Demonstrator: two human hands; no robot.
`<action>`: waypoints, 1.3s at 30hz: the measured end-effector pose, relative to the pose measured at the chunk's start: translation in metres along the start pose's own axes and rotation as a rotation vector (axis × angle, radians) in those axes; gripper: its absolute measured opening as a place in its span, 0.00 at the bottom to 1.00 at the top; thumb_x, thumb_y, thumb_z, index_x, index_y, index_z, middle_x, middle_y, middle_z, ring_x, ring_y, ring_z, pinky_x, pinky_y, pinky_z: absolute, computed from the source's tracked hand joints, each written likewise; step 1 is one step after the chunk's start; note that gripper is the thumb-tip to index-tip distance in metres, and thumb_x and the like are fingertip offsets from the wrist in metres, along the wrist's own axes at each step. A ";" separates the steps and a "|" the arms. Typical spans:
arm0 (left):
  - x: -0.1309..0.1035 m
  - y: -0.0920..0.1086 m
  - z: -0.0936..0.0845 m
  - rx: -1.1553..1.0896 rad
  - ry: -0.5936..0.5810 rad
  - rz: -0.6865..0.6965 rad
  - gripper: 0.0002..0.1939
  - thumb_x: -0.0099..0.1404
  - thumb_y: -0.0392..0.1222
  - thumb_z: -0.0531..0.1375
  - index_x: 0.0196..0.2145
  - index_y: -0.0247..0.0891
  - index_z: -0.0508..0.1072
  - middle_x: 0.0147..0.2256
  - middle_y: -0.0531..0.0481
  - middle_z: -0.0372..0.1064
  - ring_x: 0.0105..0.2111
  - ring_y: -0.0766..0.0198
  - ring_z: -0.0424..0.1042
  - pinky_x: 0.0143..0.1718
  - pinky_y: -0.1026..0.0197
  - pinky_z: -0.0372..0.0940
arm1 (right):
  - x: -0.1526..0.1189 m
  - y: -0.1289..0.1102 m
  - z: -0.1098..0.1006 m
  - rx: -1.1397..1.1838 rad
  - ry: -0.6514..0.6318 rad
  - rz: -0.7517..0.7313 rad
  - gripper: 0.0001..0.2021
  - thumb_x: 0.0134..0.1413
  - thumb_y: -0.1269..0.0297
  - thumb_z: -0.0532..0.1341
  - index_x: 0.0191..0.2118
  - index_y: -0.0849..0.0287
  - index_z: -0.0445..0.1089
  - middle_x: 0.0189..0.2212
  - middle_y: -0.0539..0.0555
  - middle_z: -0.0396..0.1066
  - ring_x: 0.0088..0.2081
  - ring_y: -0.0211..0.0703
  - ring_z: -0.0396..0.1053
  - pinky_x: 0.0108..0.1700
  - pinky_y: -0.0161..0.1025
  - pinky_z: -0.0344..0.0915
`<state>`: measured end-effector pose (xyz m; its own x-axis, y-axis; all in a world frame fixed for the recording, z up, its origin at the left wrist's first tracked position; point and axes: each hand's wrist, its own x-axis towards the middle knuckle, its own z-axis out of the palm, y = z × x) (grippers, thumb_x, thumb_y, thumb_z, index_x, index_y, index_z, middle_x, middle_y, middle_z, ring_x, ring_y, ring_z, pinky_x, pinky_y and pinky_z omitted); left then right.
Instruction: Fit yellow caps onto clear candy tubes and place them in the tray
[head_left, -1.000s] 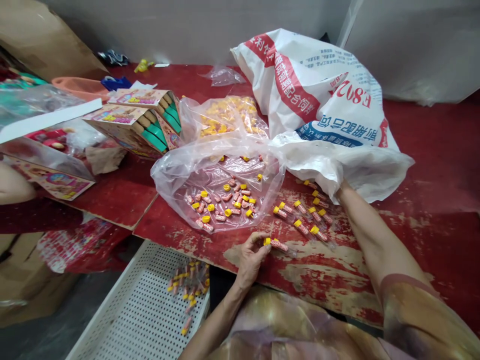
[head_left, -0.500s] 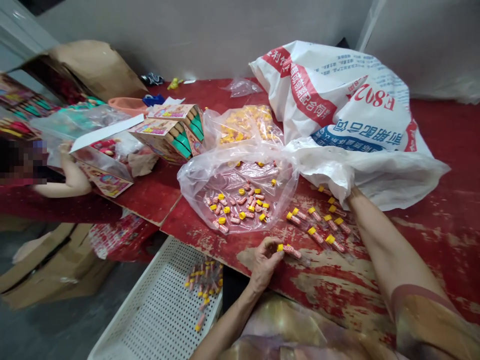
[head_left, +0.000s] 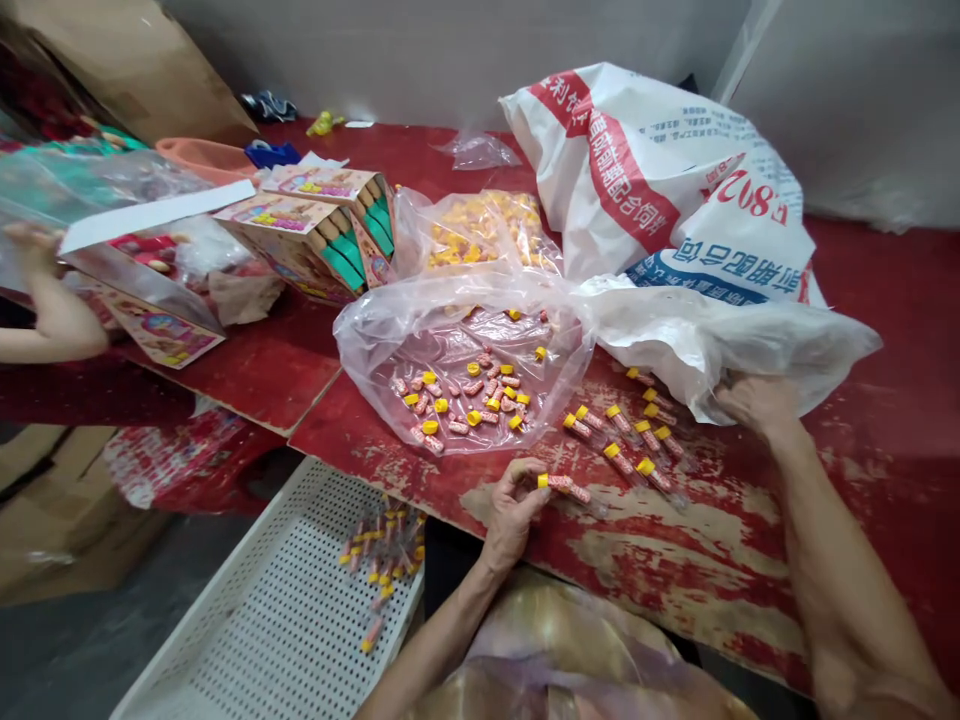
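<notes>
A white sack (head_left: 667,180) with red and blue print slumps on the red tabletop (head_left: 885,310), its pale mouth turned toward the person. The right hand (head_left: 757,400) is at that mouth, its fingertips partly hidden by the sheeting; I cannot tell how far they are closed or whether they hold anything. The left hand (head_left: 515,508) pinches one yellow-capped tube (head_left: 568,487) at its cap end between thumb and forefinger, just above the table's near edge, the clear end pointing right. Ten loose tubes (head_left: 621,461) of the same kind can be counted on the table between the hands and the sack.

Left of these, one clear plastic bag (head_left: 360,335) lies open, holding short pink-and-white speckled pieces (head_left: 458,426) and roughly a dozen yellow caps (head_left: 430,427). Behind it a second clear bag (head_left: 412,225) holds a heap of yellow caps too dense to count. Below the tabletop, one white perforated crate (head_left: 217,620) holds a cluster of capped tubes (head_left: 386,540), overlapping too much to number. Two printed card boxes (head_left: 274,222), side by side, hold green and tan items; a third printed box (head_left: 169,325) stands further left, near a co-worker's arm (head_left: 56,325)
</notes>
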<state>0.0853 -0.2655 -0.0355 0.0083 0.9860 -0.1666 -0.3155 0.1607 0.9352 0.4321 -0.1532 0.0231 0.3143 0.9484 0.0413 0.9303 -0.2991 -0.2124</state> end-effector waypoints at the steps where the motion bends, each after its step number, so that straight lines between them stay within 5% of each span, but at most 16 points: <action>1: 0.000 0.001 0.000 -0.037 0.004 -0.034 0.12 0.50 0.40 0.67 0.34 0.38 0.73 0.36 0.51 0.67 0.35 0.65 0.68 0.36 0.65 0.65 | -0.017 0.003 -0.003 0.016 0.033 0.037 0.13 0.53 0.60 0.59 0.40 0.65 0.67 0.35 0.62 0.69 0.40 0.51 0.66 0.43 0.49 0.61; 5: 0.000 0.012 0.013 -0.125 -0.007 -0.104 0.13 0.52 0.38 0.67 0.36 0.39 0.72 0.32 0.53 0.68 0.32 0.68 0.70 0.35 0.67 0.66 | -0.093 -0.003 -0.004 0.657 0.209 0.077 0.15 0.48 0.57 0.61 0.40 0.59 0.64 0.33 0.54 0.67 0.33 0.43 0.66 0.38 0.41 0.64; 8: -0.001 0.021 0.033 -0.192 -0.068 -0.122 0.16 0.52 0.38 0.67 0.39 0.39 0.69 0.33 0.52 0.70 0.31 0.65 0.72 0.34 0.63 0.68 | -0.137 -0.029 0.005 1.099 0.072 0.007 0.16 0.46 0.57 0.64 0.39 0.58 0.63 0.36 0.54 0.67 0.36 0.42 0.67 0.39 0.39 0.66; 12: -0.003 0.022 0.055 -0.235 -0.086 -0.135 0.17 0.51 0.39 0.68 0.38 0.38 0.68 0.33 0.53 0.70 0.28 0.68 0.72 0.31 0.65 0.69 | -0.167 -0.067 0.015 1.310 -0.127 -0.044 0.17 0.47 0.59 0.65 0.41 0.55 0.61 0.38 0.53 0.67 0.36 0.41 0.69 0.40 0.40 0.68; 19: -0.009 0.019 0.052 -0.249 -0.010 -0.152 0.16 0.52 0.41 0.67 0.36 0.36 0.67 0.28 0.54 0.71 0.24 0.68 0.72 0.30 0.64 0.68 | -0.173 -0.086 0.021 1.294 -0.203 -0.133 0.13 0.46 0.63 0.66 0.38 0.56 0.65 0.39 0.52 0.68 0.39 0.40 0.69 0.39 0.35 0.67; 24: -0.009 0.026 0.052 -0.356 0.009 -0.196 0.19 0.49 0.41 0.69 0.35 0.35 0.65 0.26 0.54 0.72 0.22 0.68 0.72 0.29 0.64 0.67 | -0.170 -0.088 0.023 1.170 -0.116 -0.185 0.12 0.45 0.61 0.66 0.35 0.57 0.66 0.37 0.52 0.65 0.39 0.41 0.67 0.39 0.36 0.67; 27: -0.010 0.030 0.052 -0.391 0.002 -0.203 0.20 0.49 0.41 0.69 0.36 0.36 0.65 0.26 0.54 0.73 0.22 0.67 0.72 0.29 0.64 0.67 | -0.171 -0.089 0.021 1.364 -0.112 -0.167 0.13 0.46 0.60 0.65 0.33 0.57 0.62 0.41 0.53 0.64 0.42 0.45 0.68 0.41 0.42 0.68; 30: -0.010 0.032 0.051 -0.409 -0.010 -0.205 0.19 0.50 0.41 0.68 0.36 0.36 0.64 0.26 0.53 0.74 0.22 0.66 0.73 0.29 0.63 0.67 | -0.176 -0.088 0.018 1.440 -0.244 -0.095 0.13 0.48 0.60 0.65 0.35 0.56 0.60 0.42 0.54 0.66 0.35 0.42 0.70 0.30 0.37 0.68; 34: -0.010 0.032 0.050 -0.403 0.005 -0.210 0.18 0.49 0.42 0.68 0.35 0.37 0.65 0.26 0.54 0.73 0.23 0.66 0.72 0.29 0.62 0.67 | -0.186 -0.084 0.018 1.031 -0.285 -0.156 0.11 0.50 0.58 0.64 0.36 0.58 0.66 0.32 0.52 0.68 0.31 0.39 0.67 0.31 0.35 0.64; 39: -0.012 0.025 0.048 -0.334 0.037 -0.177 0.17 0.49 0.41 0.68 0.35 0.36 0.68 0.27 0.55 0.71 0.25 0.68 0.72 0.32 0.64 0.68 | -0.190 -0.083 0.020 0.674 -0.200 -0.437 0.10 0.57 0.61 0.58 0.44 0.55 0.69 0.37 0.53 0.70 0.39 0.42 0.67 0.39 0.38 0.63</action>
<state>0.1224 -0.2711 0.0051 0.0582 0.9410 -0.3335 -0.6046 0.2990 0.7382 0.2914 -0.3061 0.0132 -0.1483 0.9844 0.0945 0.6276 0.1675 -0.7603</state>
